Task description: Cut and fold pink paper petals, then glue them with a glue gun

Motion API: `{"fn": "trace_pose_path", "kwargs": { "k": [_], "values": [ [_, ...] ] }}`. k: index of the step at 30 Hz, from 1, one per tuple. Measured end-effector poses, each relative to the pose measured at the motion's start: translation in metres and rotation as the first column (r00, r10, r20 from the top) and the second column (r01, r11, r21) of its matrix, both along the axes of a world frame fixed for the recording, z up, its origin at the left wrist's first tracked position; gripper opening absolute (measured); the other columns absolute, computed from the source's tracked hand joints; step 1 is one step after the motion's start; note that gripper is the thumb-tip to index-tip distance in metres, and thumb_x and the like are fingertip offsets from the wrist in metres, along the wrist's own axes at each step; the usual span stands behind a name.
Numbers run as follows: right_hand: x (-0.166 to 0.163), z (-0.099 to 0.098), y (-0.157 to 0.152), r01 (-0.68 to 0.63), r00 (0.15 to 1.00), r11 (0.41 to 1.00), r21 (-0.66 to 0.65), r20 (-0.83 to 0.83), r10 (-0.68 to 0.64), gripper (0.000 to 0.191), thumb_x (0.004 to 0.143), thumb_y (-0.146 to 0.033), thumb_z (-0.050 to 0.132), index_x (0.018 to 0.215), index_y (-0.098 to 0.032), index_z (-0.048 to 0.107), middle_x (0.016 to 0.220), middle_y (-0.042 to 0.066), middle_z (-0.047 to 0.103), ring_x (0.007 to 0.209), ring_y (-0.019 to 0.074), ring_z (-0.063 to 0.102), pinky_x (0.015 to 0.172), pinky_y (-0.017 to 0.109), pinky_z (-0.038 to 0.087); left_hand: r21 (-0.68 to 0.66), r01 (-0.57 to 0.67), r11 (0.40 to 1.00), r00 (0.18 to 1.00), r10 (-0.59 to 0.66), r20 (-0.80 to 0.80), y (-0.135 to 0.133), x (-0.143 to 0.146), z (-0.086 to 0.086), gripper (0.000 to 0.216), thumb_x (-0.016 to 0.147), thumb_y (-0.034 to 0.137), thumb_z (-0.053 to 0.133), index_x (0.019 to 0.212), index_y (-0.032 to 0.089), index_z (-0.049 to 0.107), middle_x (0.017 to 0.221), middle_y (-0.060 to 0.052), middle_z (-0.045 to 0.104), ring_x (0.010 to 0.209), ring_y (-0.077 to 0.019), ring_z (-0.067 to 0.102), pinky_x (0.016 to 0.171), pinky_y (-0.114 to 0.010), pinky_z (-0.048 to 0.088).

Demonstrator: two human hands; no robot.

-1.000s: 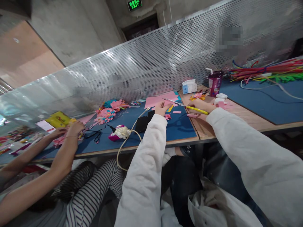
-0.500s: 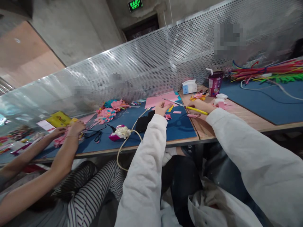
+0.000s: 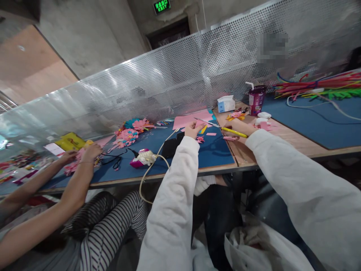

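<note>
My right hand (image 3: 239,128) is closed around the yellow handles of a pair of scissors (image 3: 233,132). The metal blades point left, toward my left hand (image 3: 192,130). Between the fingers of my left hand is a small piece of pink paper (image 3: 200,123), right by the blades. Whether the blades touch the paper, I cannot tell. Beneath, on the blue mat, lie a small pink paper strip (image 3: 211,134), a yellow paper piece (image 3: 203,129) and some pink cut scraps (image 3: 200,139). Larger pink sheets (image 3: 186,119) lie just behind my left hand.
A tissue pack (image 3: 226,103) and a purple cup with a straw (image 3: 256,99) stand at the back. Left of me are a power strip (image 3: 143,158) with a cable, paper flowers (image 3: 126,137) and a co-worker's hands (image 3: 91,151). A perforated metal screen (image 3: 169,79) borders the table.
My hands, the scissors and the pink paper stay almost in place. Under the table, my legs have shifted slightly.
</note>
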State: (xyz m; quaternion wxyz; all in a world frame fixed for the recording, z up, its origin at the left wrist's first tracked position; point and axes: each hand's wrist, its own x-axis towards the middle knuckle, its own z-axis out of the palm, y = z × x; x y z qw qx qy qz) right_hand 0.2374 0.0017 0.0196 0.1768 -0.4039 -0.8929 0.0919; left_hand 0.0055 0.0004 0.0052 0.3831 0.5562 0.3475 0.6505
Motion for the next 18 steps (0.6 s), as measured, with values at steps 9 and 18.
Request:
{"fn": "trace_pose_path", "kwargs": {
  "k": [9, 18],
  "values": [
    [-0.0021, -0.0021, 0.0002, 0.003, 1.000, 0.992, 0.125, 0.005, -0.004, 0.033, 0.082, -0.041, 0.053, 0.069, -0.014, 0.066, 0.054, 0.005, 0.062, 0.046, 0.0137, 0.053, 0.048, 0.024, 0.036, 0.004, -0.026, 1.000, 0.999, 0.026, -0.025, 0.0012, -0.0018, -0.0009, 0.037, 0.049, 0.037, 0.083, 0.072, 0.016, 0.064, 0.072, -0.003, 0.066, 0.070, -0.0159, 0.065, 0.076, -0.031, 0.052],
    [-0.0048, -0.0034, 0.0009, 0.085, 0.996, 0.968, 0.238, -0.022, -0.082, 0.032, 0.081, -0.040, 0.052, 0.075, -0.011, 0.066, 0.070, 0.010, 0.067, 0.059, 0.0169, 0.055, 0.056, 0.026, 0.035, -0.019, 0.006, 1.000, 0.998, -0.005, 0.060, -0.0051, 0.0023, 0.0043, 0.039, 0.046, 0.034, 0.084, 0.069, 0.015, 0.060, 0.071, -0.002, 0.064, 0.072, -0.0157, 0.065, 0.081, -0.034, 0.053]
  ]
}}
